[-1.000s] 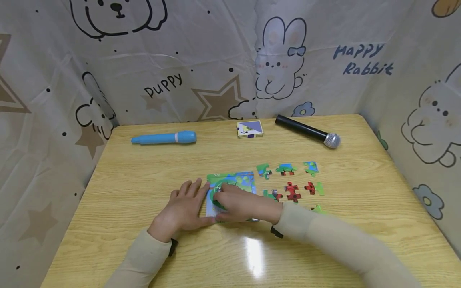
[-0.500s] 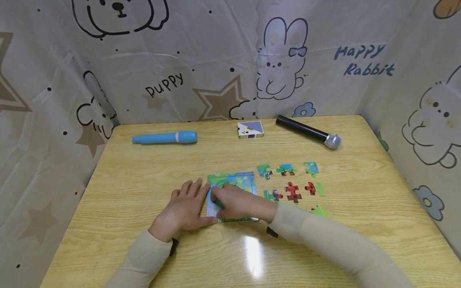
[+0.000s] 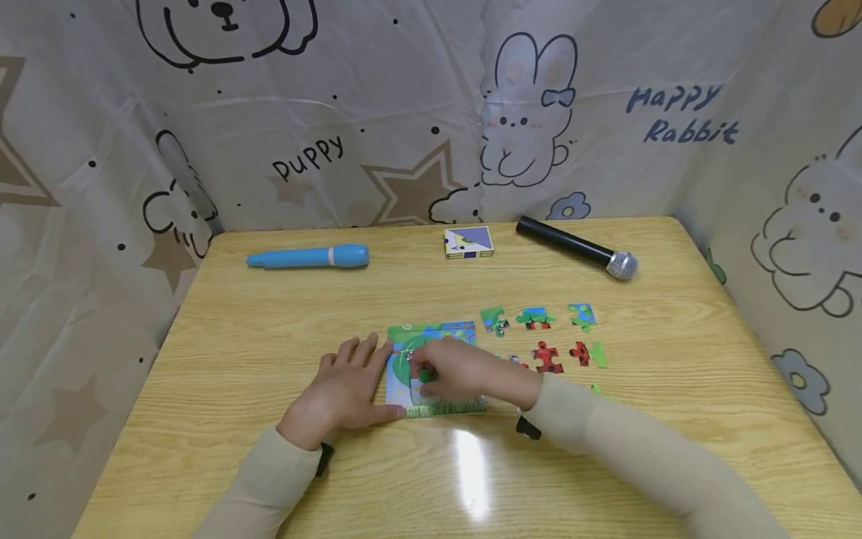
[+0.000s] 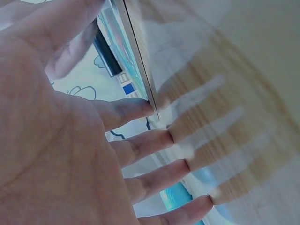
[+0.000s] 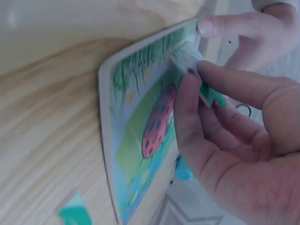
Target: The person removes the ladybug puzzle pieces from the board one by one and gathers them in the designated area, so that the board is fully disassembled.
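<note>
My right hand (image 3: 458, 368) pinches a small jigsaw piece (image 5: 183, 57), pale blue and green, between thumb and fingers. The piece stands tilted, close over the left lower part of a flat puzzle board (image 3: 447, 409). A ladybird on a green leaf, with grass along the near edge, is printed on the board. My left hand (image 3: 343, 391) lies at the board's left side, fingers spread and straight, fingertips on the table; its thumb touches the near left corner. From the head view, the right hand hides much of the board's middle.
Several loose jigsaw pieces (image 3: 548, 358) lie in rows right of the board, some behind the right forearm. Farther back are a blue stick (image 3: 306, 257) with a rounded end, a card box (image 3: 468, 242) and a black microphone (image 3: 578, 248). A printed cloth (image 3: 404, 90) hangs behind the table.
My right hand has shifted slightly right and away from me over the board, and the piece in its fingers now shows. My left hand has stayed in place.
</note>
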A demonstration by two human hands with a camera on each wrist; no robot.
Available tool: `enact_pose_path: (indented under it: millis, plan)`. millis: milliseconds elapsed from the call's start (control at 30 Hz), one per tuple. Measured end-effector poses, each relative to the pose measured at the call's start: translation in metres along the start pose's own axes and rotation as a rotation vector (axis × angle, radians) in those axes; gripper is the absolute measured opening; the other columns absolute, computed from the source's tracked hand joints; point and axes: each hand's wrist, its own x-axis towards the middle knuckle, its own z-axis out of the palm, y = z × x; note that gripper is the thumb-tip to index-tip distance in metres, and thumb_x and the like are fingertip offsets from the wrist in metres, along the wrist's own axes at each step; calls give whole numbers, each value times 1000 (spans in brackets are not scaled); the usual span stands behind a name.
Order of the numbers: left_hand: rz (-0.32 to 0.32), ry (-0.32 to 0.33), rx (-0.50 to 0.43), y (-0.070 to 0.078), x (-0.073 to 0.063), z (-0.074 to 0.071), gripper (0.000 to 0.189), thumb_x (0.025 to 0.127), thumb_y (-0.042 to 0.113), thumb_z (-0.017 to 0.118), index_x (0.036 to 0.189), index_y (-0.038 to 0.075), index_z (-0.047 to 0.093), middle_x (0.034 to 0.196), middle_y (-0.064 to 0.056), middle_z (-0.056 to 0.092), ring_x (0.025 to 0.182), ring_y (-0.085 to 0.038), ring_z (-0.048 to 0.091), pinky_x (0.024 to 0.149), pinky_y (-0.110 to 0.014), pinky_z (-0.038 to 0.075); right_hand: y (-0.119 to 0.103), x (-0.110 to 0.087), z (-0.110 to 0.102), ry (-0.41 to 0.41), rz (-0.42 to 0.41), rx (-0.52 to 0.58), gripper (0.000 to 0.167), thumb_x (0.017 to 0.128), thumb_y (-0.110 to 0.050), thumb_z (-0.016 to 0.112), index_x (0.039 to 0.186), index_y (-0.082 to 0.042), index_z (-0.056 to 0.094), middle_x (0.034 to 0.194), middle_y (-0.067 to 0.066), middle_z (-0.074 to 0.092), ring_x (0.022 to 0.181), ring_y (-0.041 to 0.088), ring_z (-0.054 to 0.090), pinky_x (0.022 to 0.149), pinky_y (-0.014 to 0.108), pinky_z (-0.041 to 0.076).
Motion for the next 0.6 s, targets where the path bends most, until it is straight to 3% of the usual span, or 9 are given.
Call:
enact_pose_path:
  millis: [133, 400, 600]
  plan:
    - [-11, -4, -13, 0, 1, 0, 106, 90, 66, 72, 169, 13, 24, 176, -18, 17, 161, -47, 18, 121, -72, 27, 8, -13, -11, -18, -35, 70, 11, 94, -6, 77, 94, -11, 67, 73, -6, 53, 63, 9, 44, 61, 22, 38]
    - [-16, -10, -19, -2, 1, -2, 108, 90, 63, 74, 168, 10, 23, 176, -17, 18, 161, -46, 20, 122, -70, 28, 29, -40, -29, -58, -57, 87, 16, 93, -6, 77, 101, -14, 67, 98, 0, 73, 73, 5, 66, 71, 24, 55]
    - [-8, -3, -22, -4, -1, -5, 107, 90, 61, 76, 167, 7, 24, 175, -18, 20, 160, -45, 22, 121, -70, 30, 41, -58, -37, -138, -77, 60, 12, 93, -5, 78, 97, -14, 70, 95, -3, 73, 69, 4, 59, 71, 23, 51]
